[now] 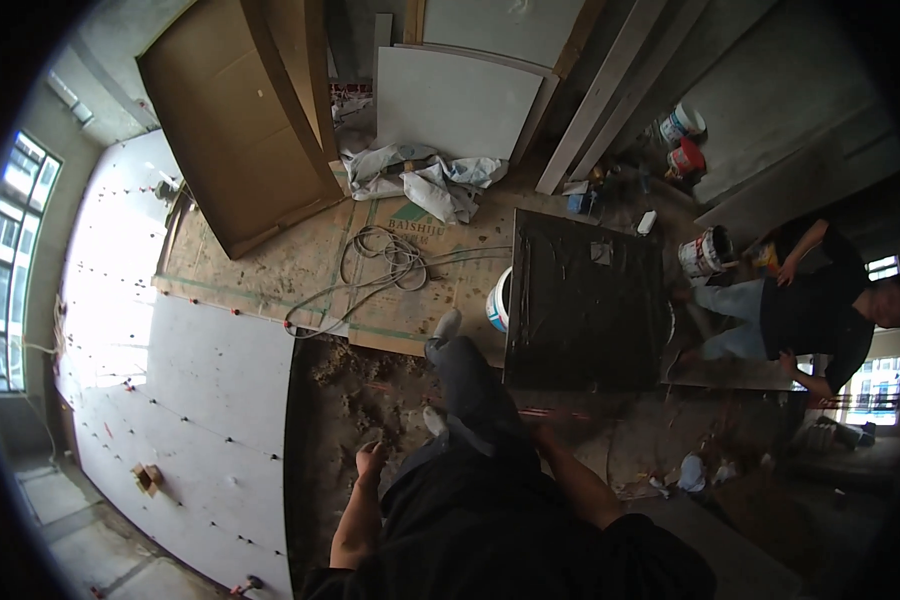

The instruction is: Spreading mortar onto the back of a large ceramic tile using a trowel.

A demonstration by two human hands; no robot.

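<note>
My left hand [370, 459] hangs low over rough, mortar-strewn floor [345, 385], beside the edge of the laid pale tiles [215, 365]. Its fingers look loosely parted, and nothing shows in them. By my right thigh is my right hand [543, 437], its fingers hidden; it is nearest a large dark slab [585, 310]. The slab's top is smeared with a dark coating and carries a small pale patch. A white bucket [500, 302] shows partly under the slab's left edge.
A person [810, 300] stands right of the slab, near a dirty bucket [703, 255]. Coiled cable [390, 260] lies on cardboard sheeting [255, 275] ahead. Cardboard [235, 120] and pale panels [455, 105] lean at the back. Small spacers dot the tile joints; a small box [147, 479] sits there.
</note>
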